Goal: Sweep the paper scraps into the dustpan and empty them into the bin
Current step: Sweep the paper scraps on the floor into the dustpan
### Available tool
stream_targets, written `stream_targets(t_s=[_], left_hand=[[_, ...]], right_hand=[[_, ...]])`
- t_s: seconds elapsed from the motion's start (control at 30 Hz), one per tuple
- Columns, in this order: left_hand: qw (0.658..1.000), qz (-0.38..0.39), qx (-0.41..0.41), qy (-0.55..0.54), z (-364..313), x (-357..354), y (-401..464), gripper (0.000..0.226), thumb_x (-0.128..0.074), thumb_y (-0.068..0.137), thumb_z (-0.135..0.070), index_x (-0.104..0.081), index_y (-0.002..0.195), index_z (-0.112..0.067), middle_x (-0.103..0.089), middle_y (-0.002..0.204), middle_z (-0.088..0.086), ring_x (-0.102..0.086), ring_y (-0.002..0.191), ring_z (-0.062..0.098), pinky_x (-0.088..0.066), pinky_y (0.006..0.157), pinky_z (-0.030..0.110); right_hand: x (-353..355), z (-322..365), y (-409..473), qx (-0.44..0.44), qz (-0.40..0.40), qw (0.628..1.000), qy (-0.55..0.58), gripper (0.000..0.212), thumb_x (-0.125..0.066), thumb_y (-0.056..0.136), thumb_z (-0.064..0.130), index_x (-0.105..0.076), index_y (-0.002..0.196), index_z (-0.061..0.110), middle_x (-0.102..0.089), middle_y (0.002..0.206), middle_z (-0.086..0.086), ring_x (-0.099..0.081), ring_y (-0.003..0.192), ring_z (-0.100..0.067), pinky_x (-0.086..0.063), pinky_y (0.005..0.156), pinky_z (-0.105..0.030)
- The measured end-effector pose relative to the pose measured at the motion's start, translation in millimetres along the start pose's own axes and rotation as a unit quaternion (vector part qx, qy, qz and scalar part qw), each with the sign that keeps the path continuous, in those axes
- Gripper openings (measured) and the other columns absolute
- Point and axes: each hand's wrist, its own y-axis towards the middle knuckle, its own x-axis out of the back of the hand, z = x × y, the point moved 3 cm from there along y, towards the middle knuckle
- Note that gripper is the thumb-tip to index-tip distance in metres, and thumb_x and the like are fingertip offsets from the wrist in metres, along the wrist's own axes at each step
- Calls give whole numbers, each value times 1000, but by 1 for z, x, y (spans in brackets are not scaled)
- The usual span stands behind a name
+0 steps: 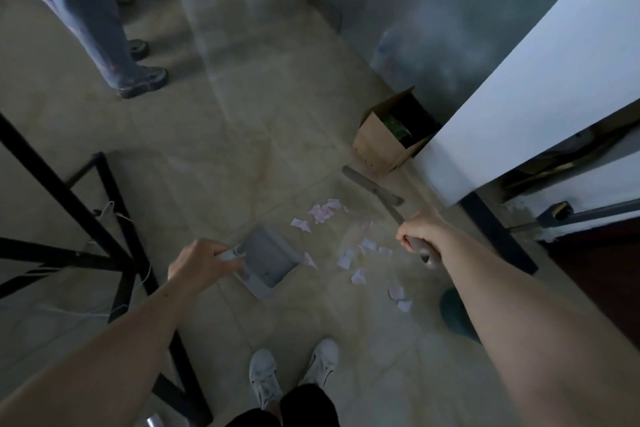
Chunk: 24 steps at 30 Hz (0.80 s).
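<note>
Pale pink paper scraps (346, 243) lie scattered on the tiled floor ahead of my feet. A grey dustpan (268, 262) rests on the floor to their left, its mouth facing the scraps. My left hand (201, 262) grips the dustpan's handle. My right hand (420, 230) is closed around the grey handle of a broom, whose head (372, 185) sits on the floor just beyond the scraps. One scrap touches the dustpan's lip. A dark green round bin (453, 314) shows partly under my right forearm.
An open cardboard box (388, 139) stands by the wall at the right. A white table top (526, 87) with a dark leg (498, 232) juts in from the right. A black metal frame (104, 229) stands left. Another person's legs (114, 45) are at top left.
</note>
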Motion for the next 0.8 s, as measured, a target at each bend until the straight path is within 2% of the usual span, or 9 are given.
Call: stream_targets(t_s=[0.1,0.2,0.3,0.43,0.53,0.6,0.67,0.73,0.8], left_hand=[[1000,9,0,22,1,6,15,18,-73,69,-52,-73,59,-37,-71,68,-5,-68,71,13,-53,63,34],[1000,11,-6,25,3,14,34,21,-75,66,-53,-67,49,-44,-69,67,-4,-67,71,14,-52,64,33],[999,15,-13,26,6,22,51,26,-76,60,-58,-75,62,-33,-73,73,1,-68,73,14,-48,61,28],[999,28,-18,17,10,27,70,16,-79,59,-55,-70,52,-44,-71,66,-6,-69,69,16,-49,61,29],[999,36,-27,4,15,31,81,34,-70,49,-68,-72,53,-35,-59,49,-11,-57,52,12,-41,57,25],[999,30,-35,6,18,32,84,39,-71,50,-67,-74,59,-29,-57,47,-10,-55,50,11,-40,56,25],[999,29,-38,9,18,31,84,21,-77,58,-58,-73,57,-37,-58,48,-11,-57,53,13,-41,57,25],[998,29,-46,8,15,32,83,18,-79,62,-53,-70,52,-41,-58,49,-13,-56,55,13,-40,57,25],[998,27,-50,20,12,31,81,20,-79,65,-51,-67,53,-41,-58,51,-12,-55,54,11,-38,55,24]], right_hand=[[-5,-1,17,-8,14,1000,6,15,-63,79,3,-60,65,0,-63,67,-16,-56,50,-21,-47,54,-26],[-10,1,31,-20,19,1000,5,15,-61,80,1,-57,65,1,-58,63,-15,-51,46,-21,-44,51,-25],[-17,-2,42,-36,30,999,6,33,-57,85,4,-52,52,4,-52,56,-10,-47,48,-18,-40,49,-25],[-37,-17,64,-76,38,993,79,37,-57,87,7,-51,50,7,-53,52,-8,-48,47,-18,-38,48,-27],[-61,-28,77,-80,21,989,120,39,-64,85,13,-52,48,6,-52,34,-6,-49,37,-19,-37,43,-23],[-80,-33,78,-73,26,981,179,35,-66,86,15,-52,56,4,-52,37,-9,-48,39,-20,-41,46,-27],[-98,-35,72,-64,11,971,230,20,-63,86,5,-55,68,1,-54,50,-14,-51,42,-22,-45,50,-30],[-112,-36,64,-58,-6,972,227,7,-56,82,-8,-60,85,-3,-56,55,-17,-52,38,-22,-43,39,-24],[-125,-42,59,-60,5,976,208,17,-53,81,-9,-61,96,-9,-56,54,-18,-50,32,-20,-39,32,-19]])
